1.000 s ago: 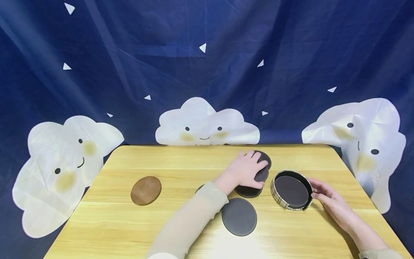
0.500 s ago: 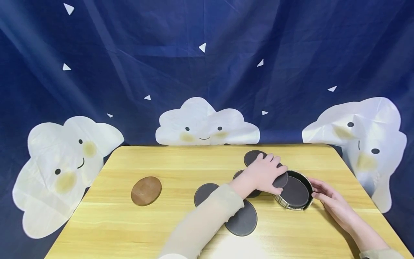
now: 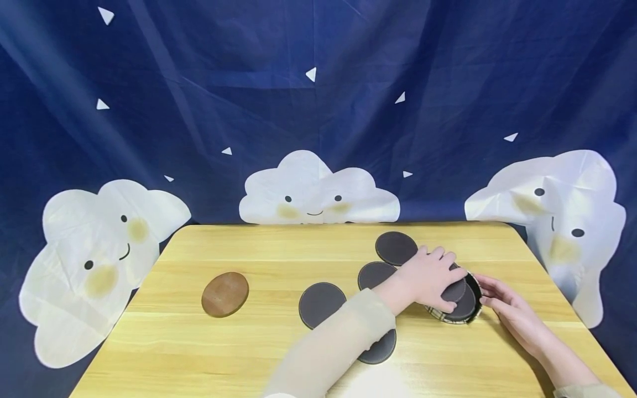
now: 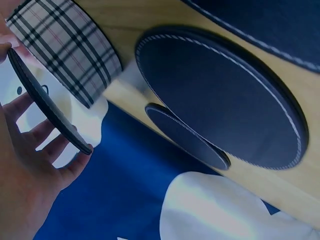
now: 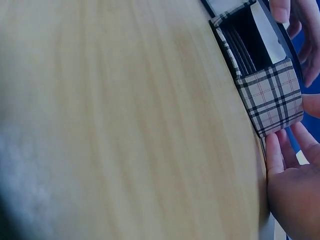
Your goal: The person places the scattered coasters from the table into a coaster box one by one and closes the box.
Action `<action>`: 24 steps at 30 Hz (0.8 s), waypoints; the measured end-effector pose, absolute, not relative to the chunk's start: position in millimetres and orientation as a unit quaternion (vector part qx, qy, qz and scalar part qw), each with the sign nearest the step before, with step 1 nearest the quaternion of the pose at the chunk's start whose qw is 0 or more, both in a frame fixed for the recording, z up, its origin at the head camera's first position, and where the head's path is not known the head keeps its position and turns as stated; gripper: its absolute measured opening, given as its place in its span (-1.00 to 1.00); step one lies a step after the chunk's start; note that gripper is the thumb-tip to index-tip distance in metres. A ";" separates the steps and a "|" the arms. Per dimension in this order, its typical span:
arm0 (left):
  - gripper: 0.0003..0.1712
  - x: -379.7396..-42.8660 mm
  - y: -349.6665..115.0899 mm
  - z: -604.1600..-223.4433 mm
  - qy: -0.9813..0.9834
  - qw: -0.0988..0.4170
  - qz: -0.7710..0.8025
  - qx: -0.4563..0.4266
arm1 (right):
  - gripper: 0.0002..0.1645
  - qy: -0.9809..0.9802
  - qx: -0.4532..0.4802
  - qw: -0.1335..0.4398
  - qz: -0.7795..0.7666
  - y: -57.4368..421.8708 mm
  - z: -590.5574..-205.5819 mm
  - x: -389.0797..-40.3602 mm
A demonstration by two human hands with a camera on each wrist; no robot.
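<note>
Supported on worktop [image 3: 159,348]: round plaid holder [image 5: 270,97], dark discs [image 3: 465,307] stacked inside. At right of holder: right hand [image 3: 510,309], fingers extended, touching holder from outside. Above left part of holder: left hand [image 3: 425,276], fingers pinching tilted black disc [image 3: 455,291]. Left of holder: four flat-lying black discs [image 3: 322,305]; farther left, well apart from holder, brown disc [image 3: 225,294].

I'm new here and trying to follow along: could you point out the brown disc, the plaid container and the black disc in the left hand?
Brown disc [image 3: 225,294]: head view, top face.
Plaid container [image 5: 272,99]: right wrist view, outer wall.
Held black disc [image 4: 45,104]: left wrist view, edge, seen nearly side-on.
</note>
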State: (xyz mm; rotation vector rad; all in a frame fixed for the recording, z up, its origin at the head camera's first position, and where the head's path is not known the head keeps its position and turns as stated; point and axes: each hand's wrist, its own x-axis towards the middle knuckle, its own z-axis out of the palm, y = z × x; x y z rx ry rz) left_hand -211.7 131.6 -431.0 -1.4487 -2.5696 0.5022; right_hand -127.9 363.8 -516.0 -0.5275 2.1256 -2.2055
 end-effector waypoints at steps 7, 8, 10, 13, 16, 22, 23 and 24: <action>-0.10 -204.8 145.3 -434.7 -0.856 0.057 0.164 -0.488 | -0.25 0.694 -0.156 0.024 -0.702 365.7 -514.1 -128.2; -0.10 -204.1 146.8 -435.7 -0.856 0.056 0.164 -0.488 | -0.25 0.694 -0.154 0.025 -0.703 365.9 -513.9 -128.1; -0.10 -202.4 149.4 -437.5 -0.856 0.055 0.165 -0.487 | -0.24 0.694 -0.152 0.026 -0.703 366.0 -513.6 -127.9; -0.13 -200.4 151.5 -440.2 -0.857 0.052 0.161 -0.486 | -0.25 0.694 -0.156 0.024 -0.703 365.4 -513.8 -127.5; -0.12 -199.4 152.1 -442.6 -0.859 0.049 0.160 -0.484 | -0.25 0.694 -0.161 0.019 -0.701 364.7 -514.3 -127.3; -0.10 -200.1 153.9 -447.0 -0.863 0.047 0.157 -0.478 | -0.25 0.689 -0.165 0.020 -0.706 363.8 -514.8 -127.5; -0.10 -200.2 154.5 -447.3 -0.863 0.046 0.157 -0.477 | -0.26 0.688 -0.165 0.021 -0.706 363.7 -514.6 -127.5; -0.11 -200.3 155.1 -447.6 -0.864 0.046 0.157 -0.477 | -0.26 0.688 -0.165 0.022 -0.706 363.8 -514.4 -127.6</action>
